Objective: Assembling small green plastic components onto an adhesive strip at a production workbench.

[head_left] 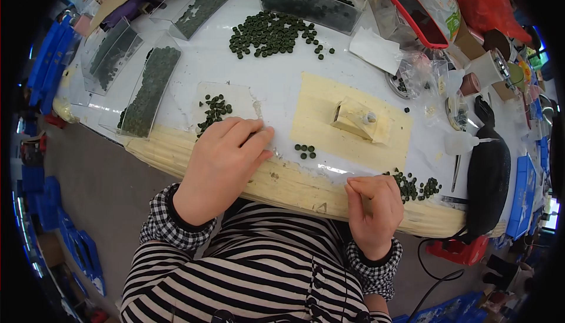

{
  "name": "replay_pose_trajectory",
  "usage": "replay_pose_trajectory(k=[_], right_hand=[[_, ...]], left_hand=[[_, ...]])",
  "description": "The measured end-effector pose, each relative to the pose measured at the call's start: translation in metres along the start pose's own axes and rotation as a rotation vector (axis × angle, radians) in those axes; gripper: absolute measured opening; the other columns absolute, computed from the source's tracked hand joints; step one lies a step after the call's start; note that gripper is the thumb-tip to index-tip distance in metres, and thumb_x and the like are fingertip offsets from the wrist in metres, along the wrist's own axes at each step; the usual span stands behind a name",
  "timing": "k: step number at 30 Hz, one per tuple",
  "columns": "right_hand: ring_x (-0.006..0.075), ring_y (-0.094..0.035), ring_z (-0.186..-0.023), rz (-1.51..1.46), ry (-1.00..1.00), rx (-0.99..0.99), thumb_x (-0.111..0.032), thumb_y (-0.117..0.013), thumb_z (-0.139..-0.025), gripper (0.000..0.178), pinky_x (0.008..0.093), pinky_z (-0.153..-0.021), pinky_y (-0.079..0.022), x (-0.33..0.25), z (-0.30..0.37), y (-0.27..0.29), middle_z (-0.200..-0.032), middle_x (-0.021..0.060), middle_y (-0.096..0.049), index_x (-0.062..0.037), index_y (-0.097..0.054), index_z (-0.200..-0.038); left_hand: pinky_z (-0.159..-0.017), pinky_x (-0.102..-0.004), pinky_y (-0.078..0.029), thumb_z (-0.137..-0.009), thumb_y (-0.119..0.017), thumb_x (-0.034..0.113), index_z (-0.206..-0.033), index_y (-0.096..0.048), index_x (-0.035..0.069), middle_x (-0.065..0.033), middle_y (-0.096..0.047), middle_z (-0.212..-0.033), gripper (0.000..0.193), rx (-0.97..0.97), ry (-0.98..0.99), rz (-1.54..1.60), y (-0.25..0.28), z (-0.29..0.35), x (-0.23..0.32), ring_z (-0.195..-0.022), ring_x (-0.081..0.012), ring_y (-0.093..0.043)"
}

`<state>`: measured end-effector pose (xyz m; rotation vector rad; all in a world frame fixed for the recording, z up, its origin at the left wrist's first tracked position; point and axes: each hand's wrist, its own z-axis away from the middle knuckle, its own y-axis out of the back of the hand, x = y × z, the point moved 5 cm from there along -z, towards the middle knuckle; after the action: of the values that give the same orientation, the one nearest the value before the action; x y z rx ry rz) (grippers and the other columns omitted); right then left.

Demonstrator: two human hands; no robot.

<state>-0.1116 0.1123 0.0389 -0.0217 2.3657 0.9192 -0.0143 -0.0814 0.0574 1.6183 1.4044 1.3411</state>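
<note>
Discs of dark green point(304, 148), five in a loose group, lie on a white worktop point(271, 78) between the bare hands of a person in a striped garment point(265, 252). Small and round, each is probably very light and looks firm rather than soft, apt to skid or roll on the smooth surface if nudged; the material cannot be made out, so how easily one might chip is an open question. The surest hold would likely be a light pinch of thumb and forefinger across opposite sides of the rim, one disc at a time. The group sits just to the right of the fingertips of the left hand point(219, 164), which is palm down with fingers bent and partly closed; whether it has hold of anything cannot be told. A left cluster point(219, 110) lies just beyond its knuckles. Thumb and forefinger of the right hand point(376, 208) meet at the tips, the other fingers curled in; anything pinched there is too small to tell. The five are near, ahead and to the left of those tips, while a right cluster point(415, 187) lies just beside that hand. A larger pile point(265, 34) spreads across the worktop, well apart from both hands.
</note>
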Motion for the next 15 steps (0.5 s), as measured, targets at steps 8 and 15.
replay_pose_trajectory(k=[8, 15], right_hand=[[0.0243, -0.058, -0.067, 0.021, 0.0, -0.012, 0.004, -0.072, -0.071, 0.017, 0.0322, -0.061, -0.046, -0.0022, -0.0027, -0.0043, -0.075, 0.0073, -0.064, -0.002, -0.064, -0.085], [0.0231, -0.055, -0.074, 0.226, 0.001, -0.088, -0.003, -0.075, -0.068, 0.023, 0.0335, -0.066, -0.044, 0.0023, 0.0, -0.0036, -0.08, 0.0042, -0.061, -0.0052, -0.068, -0.09]], left_hand=[[-0.074, -0.0349, -0.051, -0.066, -0.061, 0.0, -0.095, -0.065, -0.002, -0.0098, -0.063, -0.094, 0.029, 0.022, -0.159, -0.071, -0.0027, 0.0051, 0.0017, -0.086, -0.0261, -0.061], [-0.08, -0.0356, -0.045, -0.068, -0.06, 0.001, -0.093, -0.065, -0.002, -0.0081, -0.062, -0.089, 0.025, -0.014, -0.224, -0.048, -0.0003, 0.0028, -0.0033, -0.081, -0.0228, -0.059]])
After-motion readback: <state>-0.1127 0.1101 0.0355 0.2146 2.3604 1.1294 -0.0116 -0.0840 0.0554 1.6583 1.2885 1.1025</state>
